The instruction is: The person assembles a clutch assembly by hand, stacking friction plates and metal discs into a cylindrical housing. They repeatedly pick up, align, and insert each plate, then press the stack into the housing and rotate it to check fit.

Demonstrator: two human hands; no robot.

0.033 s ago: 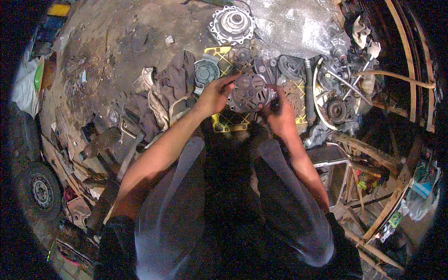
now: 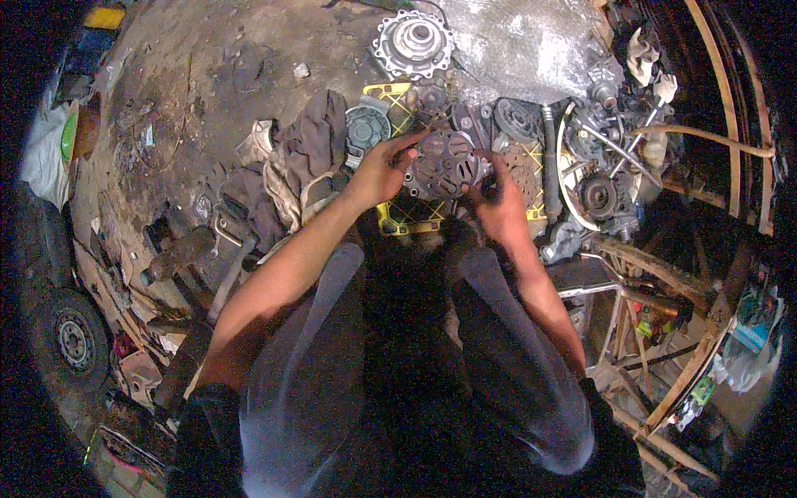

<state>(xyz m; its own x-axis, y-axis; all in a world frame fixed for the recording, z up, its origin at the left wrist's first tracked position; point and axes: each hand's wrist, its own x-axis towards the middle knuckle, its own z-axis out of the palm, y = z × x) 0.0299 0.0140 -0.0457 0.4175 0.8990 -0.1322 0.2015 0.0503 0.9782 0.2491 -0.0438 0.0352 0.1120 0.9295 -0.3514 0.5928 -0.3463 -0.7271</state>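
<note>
Between both hands is a round, slotted metal housing [image 2: 444, 166], dark grey with several openings in its face. My left hand [image 2: 385, 170] grips its left edge, thumb and fingers closed on the rim. On the opposite edge, my right hand [image 2: 498, 199] is closed around the rim. Under the housing lies a yellow plastic tray [image 2: 415, 226] with a lattice base, partly covered. A round grey metal cover [image 2: 368, 126] sits at the tray's left, just beyond my left hand. To the right of my right hand, a flat perforated brown plate [image 2: 521, 170] rests on the tray.
A silver ring-shaped gear housing [image 2: 415, 43] stands at the far side beside a shiny foil sheet [image 2: 523, 46]. Crumpled dark cloths [image 2: 311, 149] lie left. A basin [image 2: 568, 183] of metal parts is at right, above a wooden frame [image 2: 681, 382]. A wheel [image 2: 75, 339] is far left.
</note>
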